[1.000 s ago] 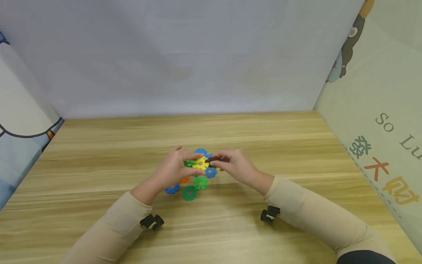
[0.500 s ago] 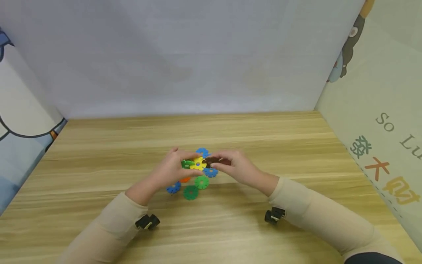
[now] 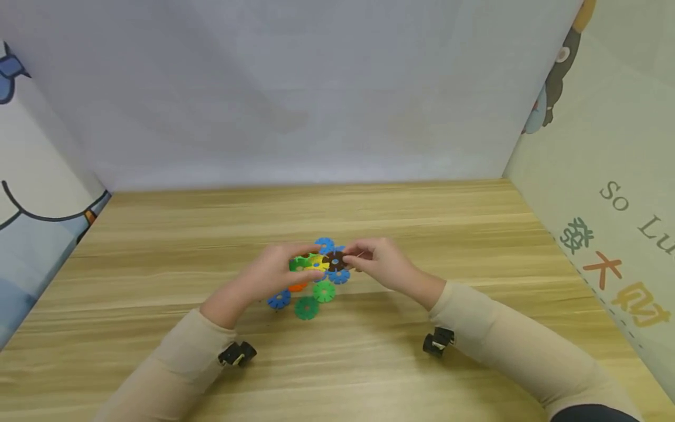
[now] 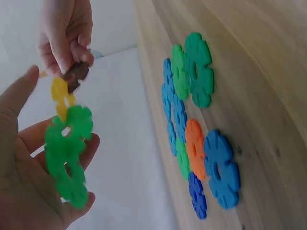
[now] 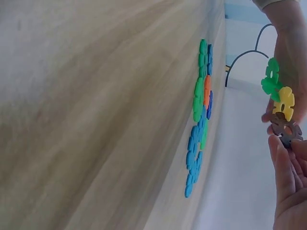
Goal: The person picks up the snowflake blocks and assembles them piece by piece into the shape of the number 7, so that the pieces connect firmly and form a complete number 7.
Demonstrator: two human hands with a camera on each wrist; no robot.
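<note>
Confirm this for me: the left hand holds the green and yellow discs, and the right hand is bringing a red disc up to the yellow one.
Not quite: the disc in the right hand is brown, not red, as the right wrist view shows. The rest stands: the left hand holds the green disc and yellow disc.

Orange disc (image 3: pixel 297 286) partly hidden under left hand (image 3: pixel 274 271)

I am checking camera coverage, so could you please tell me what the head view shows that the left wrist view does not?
Only the head view shows both sleeves, the wrist cameras and the whole table. Only the left wrist view shows the left hand cradling the green pieces in its palm. Both show the right hand pinching the brown piece against the yellow piece, and loose pieces on the table.
</note>
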